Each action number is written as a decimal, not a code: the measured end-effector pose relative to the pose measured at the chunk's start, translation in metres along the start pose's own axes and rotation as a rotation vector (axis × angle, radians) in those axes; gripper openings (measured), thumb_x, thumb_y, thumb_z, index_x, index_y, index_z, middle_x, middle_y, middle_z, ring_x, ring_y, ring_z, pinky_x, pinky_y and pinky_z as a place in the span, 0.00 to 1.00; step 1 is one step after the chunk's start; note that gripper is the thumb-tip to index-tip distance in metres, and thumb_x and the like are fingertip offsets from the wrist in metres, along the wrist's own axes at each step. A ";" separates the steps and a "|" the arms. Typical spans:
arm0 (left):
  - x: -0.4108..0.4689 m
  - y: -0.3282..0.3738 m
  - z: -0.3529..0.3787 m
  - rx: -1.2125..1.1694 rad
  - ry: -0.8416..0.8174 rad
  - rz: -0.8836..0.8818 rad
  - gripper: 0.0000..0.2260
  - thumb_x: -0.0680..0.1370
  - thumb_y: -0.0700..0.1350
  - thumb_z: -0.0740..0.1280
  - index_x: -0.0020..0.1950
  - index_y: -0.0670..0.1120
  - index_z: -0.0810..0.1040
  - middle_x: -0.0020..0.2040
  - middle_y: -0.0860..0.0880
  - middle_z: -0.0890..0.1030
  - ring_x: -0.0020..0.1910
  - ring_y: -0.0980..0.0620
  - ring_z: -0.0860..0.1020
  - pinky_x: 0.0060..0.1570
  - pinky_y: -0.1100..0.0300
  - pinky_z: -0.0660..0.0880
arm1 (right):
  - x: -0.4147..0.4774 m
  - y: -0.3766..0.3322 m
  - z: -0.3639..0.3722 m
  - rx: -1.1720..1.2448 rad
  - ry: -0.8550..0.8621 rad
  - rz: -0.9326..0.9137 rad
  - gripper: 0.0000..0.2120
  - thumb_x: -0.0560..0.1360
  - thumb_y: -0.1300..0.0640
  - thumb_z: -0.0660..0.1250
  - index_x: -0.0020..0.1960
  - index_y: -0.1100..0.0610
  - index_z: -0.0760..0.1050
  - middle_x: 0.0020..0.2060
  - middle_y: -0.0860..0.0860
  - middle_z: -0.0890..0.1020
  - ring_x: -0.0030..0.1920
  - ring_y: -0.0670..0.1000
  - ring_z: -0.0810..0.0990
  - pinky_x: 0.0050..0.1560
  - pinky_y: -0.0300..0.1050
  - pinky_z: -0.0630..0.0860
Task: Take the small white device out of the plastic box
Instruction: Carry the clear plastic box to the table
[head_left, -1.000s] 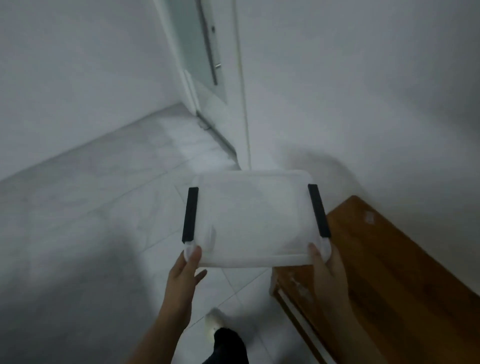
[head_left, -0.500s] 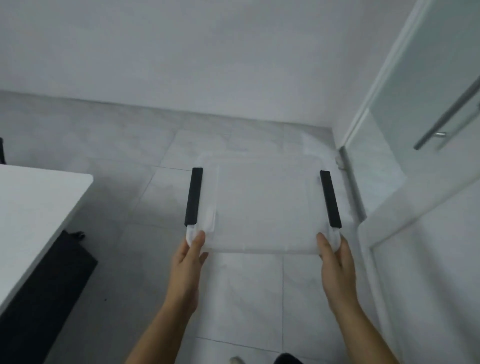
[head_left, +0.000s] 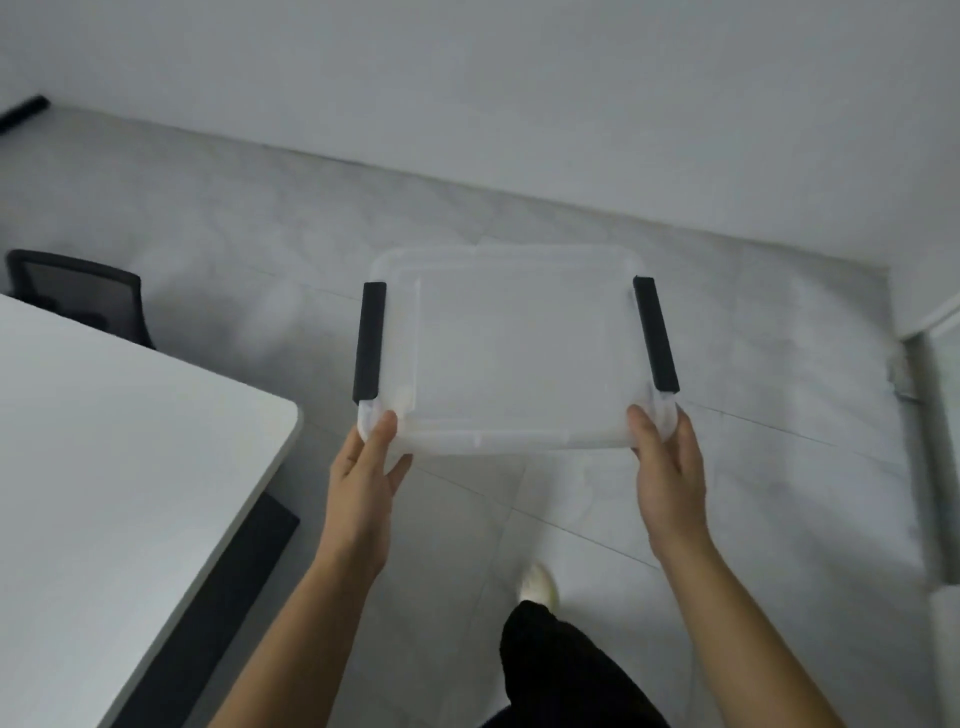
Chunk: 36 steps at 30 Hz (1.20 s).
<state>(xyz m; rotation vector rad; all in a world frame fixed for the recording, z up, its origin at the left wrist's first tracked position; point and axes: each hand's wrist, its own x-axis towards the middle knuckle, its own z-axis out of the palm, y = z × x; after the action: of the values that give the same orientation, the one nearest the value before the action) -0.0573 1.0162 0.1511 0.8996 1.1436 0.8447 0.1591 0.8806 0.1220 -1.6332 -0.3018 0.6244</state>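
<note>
I carry a translucent plastic box (head_left: 519, 353) with its lid on, held level in front of me above the floor. A black latch (head_left: 369, 341) runs along its left side and another black latch (head_left: 655, 334) along its right side. My left hand (head_left: 366, 473) grips the near left corner, thumb on the lid. My right hand (head_left: 667, 467) grips the near right corner the same way. The small white device cannot be made out through the cloudy plastic.
A white table (head_left: 104, 467) with a rounded corner stands to my left. Behind it is a black mesh chair (head_left: 78, 296). Grey floor tiles (head_left: 753, 415) stretch ahead to a white wall (head_left: 519, 104). A door frame (head_left: 935, 332) shows at the right edge.
My view has swung left from the door and wooden bench to the white table, which now comes closer. Both hands keep the same hold on the box.
</note>
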 end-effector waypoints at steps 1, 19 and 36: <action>0.025 0.013 0.000 -0.015 0.035 0.015 0.15 0.82 0.47 0.64 0.68 0.50 0.77 0.64 0.51 0.82 0.67 0.50 0.78 0.71 0.43 0.70 | 0.024 -0.012 0.024 -0.002 -0.028 -0.021 0.21 0.79 0.44 0.65 0.71 0.46 0.72 0.61 0.41 0.82 0.61 0.39 0.79 0.63 0.42 0.73; 0.496 0.215 -0.079 -0.306 0.373 0.157 0.11 0.82 0.46 0.64 0.64 0.50 0.80 0.56 0.54 0.86 0.61 0.54 0.81 0.70 0.45 0.71 | 0.377 -0.150 0.512 -0.137 -0.445 -0.196 0.20 0.81 0.47 0.65 0.72 0.46 0.72 0.61 0.41 0.82 0.62 0.41 0.79 0.64 0.43 0.74; 0.937 0.428 -0.196 -0.215 0.649 0.178 0.15 0.82 0.45 0.64 0.68 0.44 0.79 0.60 0.50 0.85 0.63 0.50 0.80 0.70 0.46 0.71 | 0.649 -0.199 1.000 -0.115 -0.719 -0.024 0.26 0.78 0.41 0.65 0.74 0.46 0.69 0.66 0.43 0.79 0.68 0.45 0.76 0.73 0.54 0.70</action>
<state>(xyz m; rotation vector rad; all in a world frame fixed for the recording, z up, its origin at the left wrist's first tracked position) -0.0957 2.0642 0.1540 0.5599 1.5002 1.4416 0.1645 2.0892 0.1180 -1.4583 -0.8900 1.1843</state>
